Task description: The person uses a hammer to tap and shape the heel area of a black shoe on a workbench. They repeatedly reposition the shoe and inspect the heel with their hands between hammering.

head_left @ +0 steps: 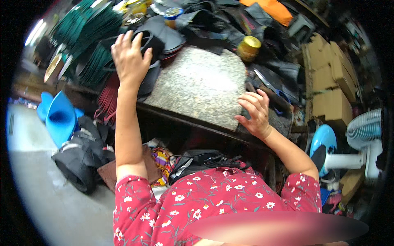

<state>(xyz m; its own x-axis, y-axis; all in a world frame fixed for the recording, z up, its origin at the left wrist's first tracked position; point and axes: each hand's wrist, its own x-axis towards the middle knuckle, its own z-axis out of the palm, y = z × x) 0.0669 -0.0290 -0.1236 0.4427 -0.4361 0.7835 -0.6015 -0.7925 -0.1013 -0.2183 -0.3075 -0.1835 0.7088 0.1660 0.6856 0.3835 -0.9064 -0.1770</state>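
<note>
My left hand (pixel 131 59) reaches forward over the far left of the workbench, its fingers spread and nothing seen in them. Just beyond it are black sheet pieces (pixel 166 35), some stacked and some curled; whether the fingertips touch them I cannot tell. A speckled grey stone slab (pixel 195 88) lies in the middle of the bench. By its right edge is my right hand (pixel 256 110), fingers apart and slightly bent, holding nothing visible. Scissors (pixel 273 88) with blue handles lie just past that hand, among dark pieces. A yellow tin (pixel 248 48) stands beyond the slab.
Dark green stacked sheets (pixel 82 30) and a red bundle (pixel 108 96) are at the left. An orange piece (pixel 271 10) lies at the back. Cardboard boxes (pixel 332 102) and a fan (pixel 363 135) stand right. Blue foam sheets (pixel 61 117) and black rolls (pixel 80 164) sit on the left.
</note>
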